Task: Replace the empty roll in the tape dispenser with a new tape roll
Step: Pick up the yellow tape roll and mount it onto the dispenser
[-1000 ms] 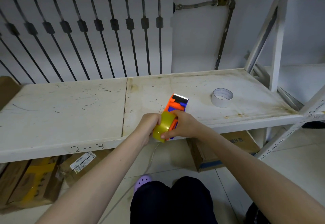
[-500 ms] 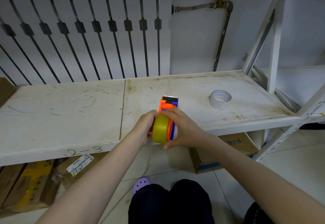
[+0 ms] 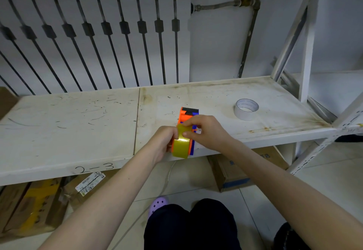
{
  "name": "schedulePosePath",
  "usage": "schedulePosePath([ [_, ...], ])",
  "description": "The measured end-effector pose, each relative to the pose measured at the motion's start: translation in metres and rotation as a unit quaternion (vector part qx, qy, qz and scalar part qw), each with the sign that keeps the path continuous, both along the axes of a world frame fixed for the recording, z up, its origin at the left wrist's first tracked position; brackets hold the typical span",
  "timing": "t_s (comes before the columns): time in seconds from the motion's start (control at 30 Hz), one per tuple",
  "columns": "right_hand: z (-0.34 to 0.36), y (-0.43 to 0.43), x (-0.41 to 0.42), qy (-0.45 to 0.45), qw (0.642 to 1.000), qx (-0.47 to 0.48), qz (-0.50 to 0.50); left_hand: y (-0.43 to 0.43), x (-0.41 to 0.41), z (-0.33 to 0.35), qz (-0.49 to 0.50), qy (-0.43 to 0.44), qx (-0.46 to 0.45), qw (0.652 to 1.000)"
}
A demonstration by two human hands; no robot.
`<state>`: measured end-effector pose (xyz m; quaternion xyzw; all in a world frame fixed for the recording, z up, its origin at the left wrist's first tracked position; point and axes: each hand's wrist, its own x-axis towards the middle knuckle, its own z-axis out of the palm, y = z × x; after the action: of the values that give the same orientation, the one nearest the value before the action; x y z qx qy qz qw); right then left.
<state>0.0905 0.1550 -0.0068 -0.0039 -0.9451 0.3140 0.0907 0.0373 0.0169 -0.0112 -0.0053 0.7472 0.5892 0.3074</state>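
Orange tape dispenser (image 3: 184, 115), one yellow roll (image 3: 181, 145), one empty core (image 3: 246, 109).

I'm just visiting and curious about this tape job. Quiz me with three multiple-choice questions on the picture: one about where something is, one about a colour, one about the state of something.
1. Where is the white empty roll?
A. On the shelf, to the right of the hands
B. On the floor
C. Inside the dispenser

2. What colour is the new tape roll?
A. Red
B. Yellowish
C. Black

3. What is the state of the tape dispenser?
A. Lying untouched on the shelf
B. Hanging from the pipe
C. Held with the new tape roll in both hands

Answers:
1 A: it stands alone on the shelf, apart from the hands.
2 B: its outer face looks glossy yellow-olive.
3 C: the left hand and right hand grip it, with the roll on the orange and blue body.
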Motion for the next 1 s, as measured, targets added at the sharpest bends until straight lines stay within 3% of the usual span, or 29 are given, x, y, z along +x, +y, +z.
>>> schedulePosePath([
  [0.1,0.006,0.002,-0.005,-0.017,1.000,0.017,0.016,-0.001,0.000,0.001,-0.008,0.006,0.003,1.000],
  [0.23,0.019,0.005,-0.013,-0.158,0.984,0.012,0.077,-0.003,0.003,0.005,-0.023,0.017,-0.018,0.999],
  [0.4,0.023,0.002,-0.016,-0.117,0.983,0.081,0.115,-0.009,0.003,0.002,-0.038,0.012,-0.002,0.999],
  [0.53,0.027,-0.001,-0.021,-0.154,0.976,0.099,0.118,-0.008,0.002,0.000,-0.046,0.022,-0.002,0.999],
  [0.87,0.020,0.001,-0.023,-0.229,0.973,0.015,0.032,-0.009,-0.004,-0.001,-0.054,0.035,-0.008,0.998],
  [1.0,0.015,0.001,-0.016,-0.171,0.985,-0.005,0.035,-0.007,-0.007,-0.004,-0.028,0.023,-0.007,0.999],
])
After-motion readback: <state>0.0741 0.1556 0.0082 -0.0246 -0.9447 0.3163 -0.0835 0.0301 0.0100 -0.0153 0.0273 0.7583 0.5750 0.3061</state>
